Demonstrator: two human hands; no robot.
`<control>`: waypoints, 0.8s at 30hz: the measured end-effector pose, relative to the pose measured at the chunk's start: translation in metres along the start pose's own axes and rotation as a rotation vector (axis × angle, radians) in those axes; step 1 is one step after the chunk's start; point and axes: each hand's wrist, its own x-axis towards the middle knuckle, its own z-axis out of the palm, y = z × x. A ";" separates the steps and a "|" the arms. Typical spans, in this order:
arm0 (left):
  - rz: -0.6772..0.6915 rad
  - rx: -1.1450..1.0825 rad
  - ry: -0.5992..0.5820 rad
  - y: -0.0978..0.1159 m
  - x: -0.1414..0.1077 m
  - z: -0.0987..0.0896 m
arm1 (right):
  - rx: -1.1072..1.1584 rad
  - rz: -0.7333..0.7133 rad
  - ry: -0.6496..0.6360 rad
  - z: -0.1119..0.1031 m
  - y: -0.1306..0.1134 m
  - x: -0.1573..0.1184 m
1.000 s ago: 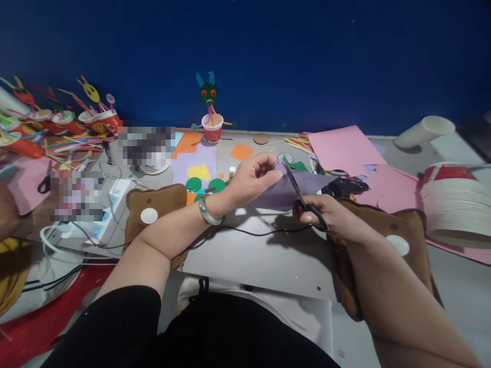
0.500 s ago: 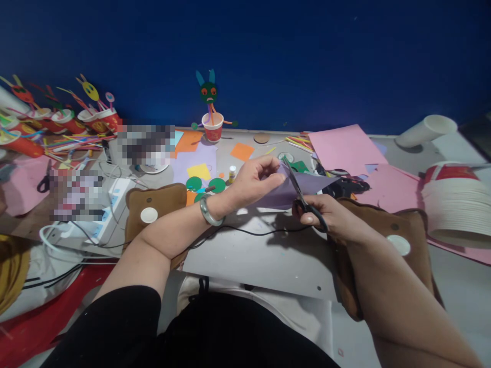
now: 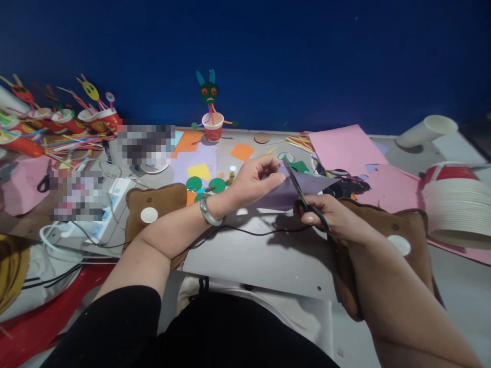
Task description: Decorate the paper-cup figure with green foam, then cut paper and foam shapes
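My left hand pinches the edge of a sheet of purple paper, held above the table. In my right hand is a pair of scissors with black handles, fingers wrapped through the loops. The blades lie across the purple paper, their tips near my left fingertips. Whether the blades are fully together I cannot tell. Left of my left hand lie green paper circles and a small bottle. A green paper piece sits behind the scissors.
A red cup with a paper figure stands by the blue wall. Pink sheets and a stack of white cups lie to the right. Brown pads flank the front edge. A power strip and a black cable are on the table.
Both hands stay almost in place. The scissors and right hand have shifted very slightly, with the blades still across the purple paper.
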 end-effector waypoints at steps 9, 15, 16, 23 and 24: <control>-0.012 -0.008 0.014 0.001 -0.001 -0.001 | 0.020 0.007 -0.009 -0.001 0.000 0.000; -0.008 -0.006 0.012 0.000 -0.001 -0.001 | 0.044 -0.005 -0.013 0.000 -0.001 0.000; -0.003 -0.005 0.009 -0.001 0.000 -0.001 | 0.060 -0.012 -0.018 0.000 -0.001 0.001; -0.008 -0.005 -0.017 -0.002 0.000 -0.001 | 0.115 -0.032 -0.028 0.000 -0.002 0.001; -0.008 -0.005 -0.021 -0.002 0.000 -0.001 | 0.117 -0.028 -0.027 0.000 -0.003 0.000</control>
